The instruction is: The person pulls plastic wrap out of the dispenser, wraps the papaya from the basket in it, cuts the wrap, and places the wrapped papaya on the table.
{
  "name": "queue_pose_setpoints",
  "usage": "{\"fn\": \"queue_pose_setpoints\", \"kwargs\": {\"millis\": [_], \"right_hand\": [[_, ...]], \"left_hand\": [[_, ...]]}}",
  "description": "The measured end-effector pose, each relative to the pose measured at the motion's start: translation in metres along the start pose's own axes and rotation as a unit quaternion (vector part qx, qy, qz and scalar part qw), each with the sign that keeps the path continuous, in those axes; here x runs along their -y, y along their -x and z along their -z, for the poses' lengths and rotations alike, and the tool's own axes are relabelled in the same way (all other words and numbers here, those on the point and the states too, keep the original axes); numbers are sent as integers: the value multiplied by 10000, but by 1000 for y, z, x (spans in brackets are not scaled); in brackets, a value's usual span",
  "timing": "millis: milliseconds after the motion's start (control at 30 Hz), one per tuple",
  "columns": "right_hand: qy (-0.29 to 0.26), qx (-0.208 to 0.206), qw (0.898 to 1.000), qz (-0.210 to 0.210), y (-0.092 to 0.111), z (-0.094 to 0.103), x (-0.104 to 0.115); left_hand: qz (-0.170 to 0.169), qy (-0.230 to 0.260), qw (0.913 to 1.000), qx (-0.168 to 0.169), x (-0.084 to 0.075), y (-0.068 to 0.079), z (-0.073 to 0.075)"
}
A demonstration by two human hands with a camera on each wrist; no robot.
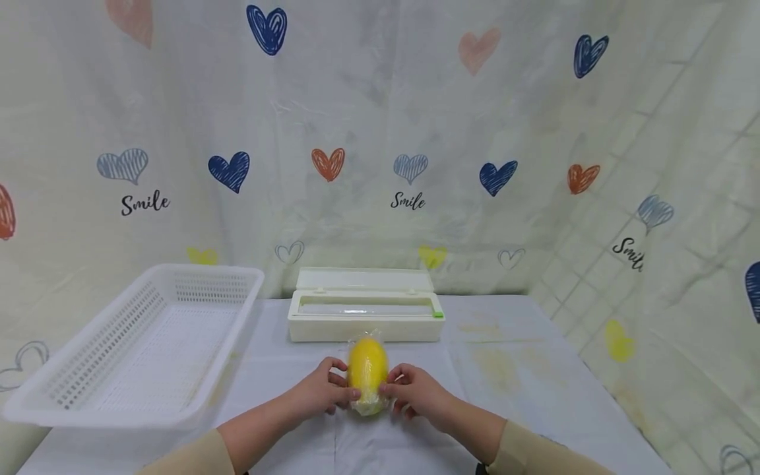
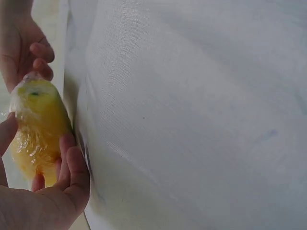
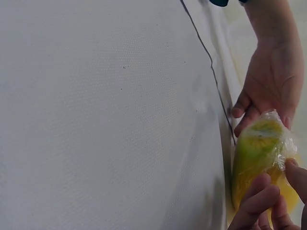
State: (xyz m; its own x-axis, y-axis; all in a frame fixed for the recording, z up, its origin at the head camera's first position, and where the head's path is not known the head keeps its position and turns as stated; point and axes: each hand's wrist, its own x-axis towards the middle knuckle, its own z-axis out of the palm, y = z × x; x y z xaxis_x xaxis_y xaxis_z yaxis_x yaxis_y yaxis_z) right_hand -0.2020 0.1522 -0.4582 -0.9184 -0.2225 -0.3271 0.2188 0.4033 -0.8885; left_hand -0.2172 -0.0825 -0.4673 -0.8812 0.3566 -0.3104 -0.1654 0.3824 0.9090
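A yellow oval fruit [image 1: 368, 371], wrapped in clear cling film, lies on the table between my two hands. My left hand [image 1: 325, 388] holds its left side, thumb at the near end. My right hand [image 1: 418, 394] holds the right side, with the thumb on the film. In the left wrist view the fruit [image 2: 42, 122] sits between the thumb and bent fingers of the left hand [image 2: 50, 199]. The right wrist view shows the fruit's greenish end [image 3: 261, 139] under bunched film, with the fingers of the right hand [image 3: 259, 206] against it.
Behind the fruit stands a white cling film dispenser [image 1: 365, 330] with its lid [image 1: 365, 279] raised, a roll inside and a green piece at its right end. A white plastic basket [image 1: 216, 389] stands at the left. A heart-printed curtain [image 1: 368, 99] hangs behind the white-covered table [image 1: 505, 409].
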Motion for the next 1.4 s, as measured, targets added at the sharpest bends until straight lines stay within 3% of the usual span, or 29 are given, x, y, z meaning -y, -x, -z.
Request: {"fn": "queue_pose_setpoints", "kwargs": {"millis": [333, 667, 833, 967, 1100, 1200, 1300, 1400], "right_hand": [[-129, 497, 9986, -119, 1, 6, 2], [28, 378, 9992, 125, 0, 4, 0], [261, 315, 9988, 265, -2, 9, 0], [677, 139, 9954, 664, -8, 23, 2], [1351, 190, 9808, 1395, -21, 43, 6], [2039, 407, 9582, 1963, -31, 57, 10], [2599, 609, 9386, 2185, -40, 65, 17], [2840, 887, 9294, 2184, -49, 68, 26]], "left_hand": [[42, 281, 9992, 297, 3, -1, 3], [-49, 360, 9991, 226, 4, -4, 2], [149, 247, 9994, 164, 4, -5, 4], [338, 223, 9992, 10, 1, -2, 3], [361, 281, 9987, -220, -6, 7, -5], [378, 208, 9985, -351, -10, 13, -11], [437, 79, 9980, -450, -11, 15, -16], [468, -62, 9976, -512, -10, 15, -20]]}}
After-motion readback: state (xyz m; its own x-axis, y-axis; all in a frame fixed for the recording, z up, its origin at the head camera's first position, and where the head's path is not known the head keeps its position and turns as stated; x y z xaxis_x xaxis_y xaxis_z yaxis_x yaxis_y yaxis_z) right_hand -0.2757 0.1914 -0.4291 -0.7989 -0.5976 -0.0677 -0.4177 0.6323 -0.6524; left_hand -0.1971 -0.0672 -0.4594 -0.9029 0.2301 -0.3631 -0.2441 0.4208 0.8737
